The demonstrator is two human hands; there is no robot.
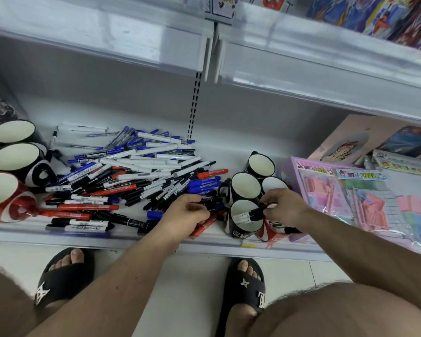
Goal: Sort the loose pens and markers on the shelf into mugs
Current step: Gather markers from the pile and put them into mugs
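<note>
A big heap of loose pens and markers (136,176), black, blue, red and white, covers the white shelf (122,237). My left hand (187,211) grips a black marker (208,198) at the heap's right edge. My right hand (283,206) pinches another black marker (254,214) whose white end reaches into a black mug (238,231) at the shelf's front. A red mug (275,233) under that hand holds markers. Three more black mugs (244,187) stand behind, with white insides showing.
Black mugs (15,158) and a red mug (4,197) stand at the left end. A pink toy package (350,198) and picture boxes fill the right side. An upper shelf edge (301,66) overhangs. My feet in black slippers (66,276) stand on the pale floor.
</note>
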